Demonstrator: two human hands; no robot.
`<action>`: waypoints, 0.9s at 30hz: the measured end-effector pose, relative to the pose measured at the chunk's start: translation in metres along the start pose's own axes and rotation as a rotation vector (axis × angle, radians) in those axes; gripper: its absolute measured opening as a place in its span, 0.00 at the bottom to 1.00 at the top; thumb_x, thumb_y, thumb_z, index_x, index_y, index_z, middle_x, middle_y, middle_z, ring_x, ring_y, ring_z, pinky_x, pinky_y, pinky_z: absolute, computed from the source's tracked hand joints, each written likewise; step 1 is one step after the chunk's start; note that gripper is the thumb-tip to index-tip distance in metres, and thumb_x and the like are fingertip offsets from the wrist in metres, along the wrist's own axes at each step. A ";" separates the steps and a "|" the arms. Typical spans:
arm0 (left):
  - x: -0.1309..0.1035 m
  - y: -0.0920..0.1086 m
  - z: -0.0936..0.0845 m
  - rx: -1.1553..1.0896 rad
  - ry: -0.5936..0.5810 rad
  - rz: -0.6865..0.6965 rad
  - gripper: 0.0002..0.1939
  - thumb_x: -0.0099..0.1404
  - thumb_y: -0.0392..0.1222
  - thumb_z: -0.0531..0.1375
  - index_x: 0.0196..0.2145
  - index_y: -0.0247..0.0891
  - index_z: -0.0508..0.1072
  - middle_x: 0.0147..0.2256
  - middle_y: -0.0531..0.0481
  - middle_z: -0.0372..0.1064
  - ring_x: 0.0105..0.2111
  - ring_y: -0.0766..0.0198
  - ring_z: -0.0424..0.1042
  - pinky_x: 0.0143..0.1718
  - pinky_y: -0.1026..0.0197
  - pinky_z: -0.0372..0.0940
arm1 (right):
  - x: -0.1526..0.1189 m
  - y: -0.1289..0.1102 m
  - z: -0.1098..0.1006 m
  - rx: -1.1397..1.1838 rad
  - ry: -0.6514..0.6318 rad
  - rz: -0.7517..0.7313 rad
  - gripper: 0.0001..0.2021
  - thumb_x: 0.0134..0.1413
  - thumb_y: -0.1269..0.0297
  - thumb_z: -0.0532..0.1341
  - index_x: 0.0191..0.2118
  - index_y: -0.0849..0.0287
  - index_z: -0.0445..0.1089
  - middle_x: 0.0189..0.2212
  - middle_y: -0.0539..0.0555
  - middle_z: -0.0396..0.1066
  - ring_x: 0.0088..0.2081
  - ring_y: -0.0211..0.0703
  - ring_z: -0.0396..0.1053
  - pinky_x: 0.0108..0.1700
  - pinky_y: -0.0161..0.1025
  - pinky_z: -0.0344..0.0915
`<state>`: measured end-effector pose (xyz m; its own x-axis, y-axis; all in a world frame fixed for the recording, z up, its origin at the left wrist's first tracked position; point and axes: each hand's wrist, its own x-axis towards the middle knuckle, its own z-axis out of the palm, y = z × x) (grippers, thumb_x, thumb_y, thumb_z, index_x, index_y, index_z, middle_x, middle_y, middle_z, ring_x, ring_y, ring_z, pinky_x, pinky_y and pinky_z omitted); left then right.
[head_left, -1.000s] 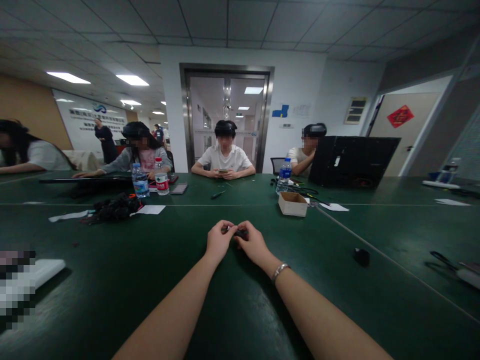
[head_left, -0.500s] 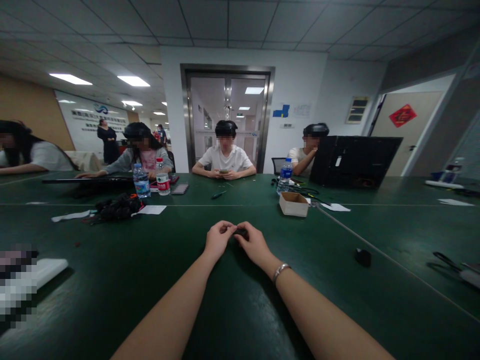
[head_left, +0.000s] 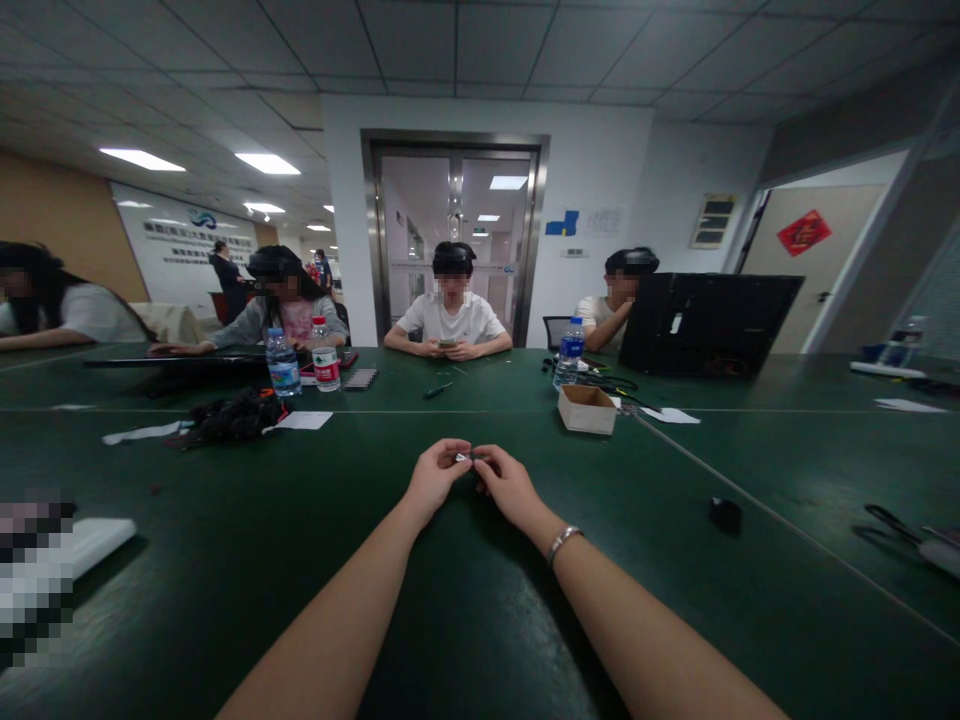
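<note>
Above the dark green table [head_left: 480, 620], my left hand [head_left: 436, 478] and my right hand [head_left: 511, 482] meet fingertip to fingertip, straight ahead. Pinched in my left fingers is a small shiny silvery piece [head_left: 461, 457], too small for its kind to be told. My right thumb and fingers are closed right beside it, touching or almost touching the left fingertips. What they hold, if anything, is hidden. A silver bracelet [head_left: 562, 546] circles my right wrist.
An open cardboard box [head_left: 586, 410] stands ahead to the right, near a water bottle [head_left: 570, 352]. A dark bundle [head_left: 232, 416] and two bottles lie left. A black object [head_left: 725, 515] sits at right. Several people sit across the table, by a black monitor [head_left: 709, 322].
My left fingers have shifted slightly, and the silvery piece now shows between them. My right fingers have curled a little closer together. A person far back at left has turned.
</note>
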<state>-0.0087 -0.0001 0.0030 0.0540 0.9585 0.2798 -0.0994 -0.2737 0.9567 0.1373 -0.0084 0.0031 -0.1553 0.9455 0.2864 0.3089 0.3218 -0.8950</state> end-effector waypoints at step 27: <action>-0.002 0.002 0.006 0.020 0.009 -0.121 0.20 0.50 0.48 0.66 0.38 0.37 0.69 0.35 0.47 0.69 0.29 0.68 0.70 0.31 0.65 0.65 | 0.004 -0.001 -0.007 0.178 0.029 0.076 0.17 0.48 0.51 0.58 0.38 0.61 0.65 0.19 0.46 0.64 0.17 0.31 0.59 0.18 0.29 0.53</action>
<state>-0.0034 -0.0028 0.0047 0.0557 0.9852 0.1620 -0.0727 -0.1578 0.9848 0.1429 -0.0050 0.0072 -0.1101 0.9685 0.2235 0.1472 0.2383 -0.9600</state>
